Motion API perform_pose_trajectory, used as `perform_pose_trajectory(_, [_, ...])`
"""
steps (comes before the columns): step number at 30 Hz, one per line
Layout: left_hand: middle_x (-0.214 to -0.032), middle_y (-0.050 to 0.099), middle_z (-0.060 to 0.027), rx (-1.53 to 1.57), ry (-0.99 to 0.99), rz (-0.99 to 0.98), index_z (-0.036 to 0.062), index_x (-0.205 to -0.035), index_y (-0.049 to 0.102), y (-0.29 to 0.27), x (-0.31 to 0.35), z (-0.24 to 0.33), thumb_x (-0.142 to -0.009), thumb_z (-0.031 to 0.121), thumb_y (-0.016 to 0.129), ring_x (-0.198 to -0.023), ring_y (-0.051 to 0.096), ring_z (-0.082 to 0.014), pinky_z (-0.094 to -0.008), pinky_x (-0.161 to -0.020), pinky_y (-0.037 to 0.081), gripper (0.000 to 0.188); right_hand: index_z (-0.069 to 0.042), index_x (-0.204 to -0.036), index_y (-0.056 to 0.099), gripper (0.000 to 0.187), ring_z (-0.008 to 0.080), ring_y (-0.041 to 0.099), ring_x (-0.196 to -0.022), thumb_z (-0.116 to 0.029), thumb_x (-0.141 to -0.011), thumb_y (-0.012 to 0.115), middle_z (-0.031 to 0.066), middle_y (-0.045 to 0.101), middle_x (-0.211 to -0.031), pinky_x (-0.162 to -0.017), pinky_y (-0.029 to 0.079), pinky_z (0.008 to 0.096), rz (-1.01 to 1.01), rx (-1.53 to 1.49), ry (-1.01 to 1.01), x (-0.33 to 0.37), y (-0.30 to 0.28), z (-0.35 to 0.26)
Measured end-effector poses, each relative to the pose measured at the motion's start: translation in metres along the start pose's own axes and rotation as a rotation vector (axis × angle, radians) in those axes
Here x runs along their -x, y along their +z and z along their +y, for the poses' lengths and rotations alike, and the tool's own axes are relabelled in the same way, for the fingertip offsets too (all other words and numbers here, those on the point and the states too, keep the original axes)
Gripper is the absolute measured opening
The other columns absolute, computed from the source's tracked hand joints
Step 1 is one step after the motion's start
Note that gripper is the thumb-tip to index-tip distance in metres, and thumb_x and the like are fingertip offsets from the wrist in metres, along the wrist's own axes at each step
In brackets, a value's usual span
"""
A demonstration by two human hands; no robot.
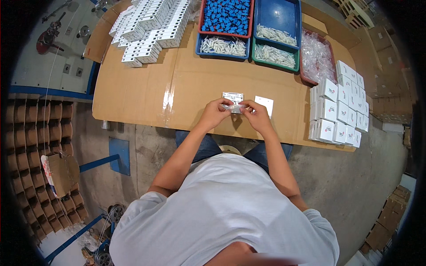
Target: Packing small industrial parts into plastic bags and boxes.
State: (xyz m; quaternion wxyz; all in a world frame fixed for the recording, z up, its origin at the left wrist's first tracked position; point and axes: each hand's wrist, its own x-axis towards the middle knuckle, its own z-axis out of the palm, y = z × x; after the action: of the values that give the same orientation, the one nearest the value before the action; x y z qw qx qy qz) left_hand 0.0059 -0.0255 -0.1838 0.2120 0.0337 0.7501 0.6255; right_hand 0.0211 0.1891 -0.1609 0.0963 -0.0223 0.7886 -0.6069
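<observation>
At the near side of the cardboard-covered table, a white square wall-plate-like part [232,96] lies with its moulded inner side up. My left hand [215,113] and my right hand [257,117] meet over its near half. Between their fingertips is a small clear plastic packet [230,107], pinched from both sides. What the packet contains is too small to make out. Right beside my right hand, a flat white square plate [265,104] rests on the cardboard, partly covered by the fingers.
Stacked white units [153,26] stand far left. Along the back sit a red tray of blue pieces [225,33], blue and green trays [276,65] of slim white packets, and a red tray [306,76] of clear bags. Piled white boxes [341,111] line the right edge.
</observation>
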Motion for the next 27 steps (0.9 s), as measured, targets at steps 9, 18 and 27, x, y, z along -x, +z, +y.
perform_pose_trajectory(9, [-0.096, 0.071, -0.0069, -0.662, 0.374, 0.208, 0.0109, -0.104, 0.075, -0.009, -0.009, -0.005, -0.086, 0.012, 0.073, -0.082, 0.067, -0.0235, -0.0375, -0.074, 0.05, 0.018, -0.009, -0.089, 0.069, 0.008, 0.029, 0.06, -0.085, -0.011, -0.082, 0.071, 0.0069, 0.063, -0.085, -0.074, 0.048, 0.0419, 0.126, 0.51, -0.318, -0.023, 0.015, 0.02])
perform_pose_trajectory(18, [-0.102, 0.069, -0.0069, -0.755, 0.446, 0.292, 0.0104, -0.102, 0.075, -0.001, -0.007, -0.006, -0.087, 0.013, 0.071, -0.09, 0.066, -0.0273, -0.0409, -0.08, 0.048, 0.015, -0.011, -0.09, 0.07, 0.009, 0.0275, 0.062, -0.091, -0.012, -0.081, 0.073, 0.0052, 0.065, -0.088, -0.077, 0.047, 0.0423, 0.092, 0.617, -0.337, -0.027, 0.018, 0.024])
perform_pose_trajectory(27, [-0.099, 0.066, -0.0079, -0.698, 0.415, 0.262, 0.0103, -0.102, 0.07, -0.003, -0.009, -0.014, -0.085, 0.012, 0.072, -0.093, 0.064, -0.0283, -0.0415, -0.079, 0.051, 0.017, -0.011, -0.091, 0.071, 0.01, 0.0271, 0.064, -0.091, -0.012, -0.081, 0.073, 0.0049, 0.064, -0.089, -0.076, 0.046, 0.0429, 0.081, 0.584, -0.324, -0.028, 0.013, 0.028])
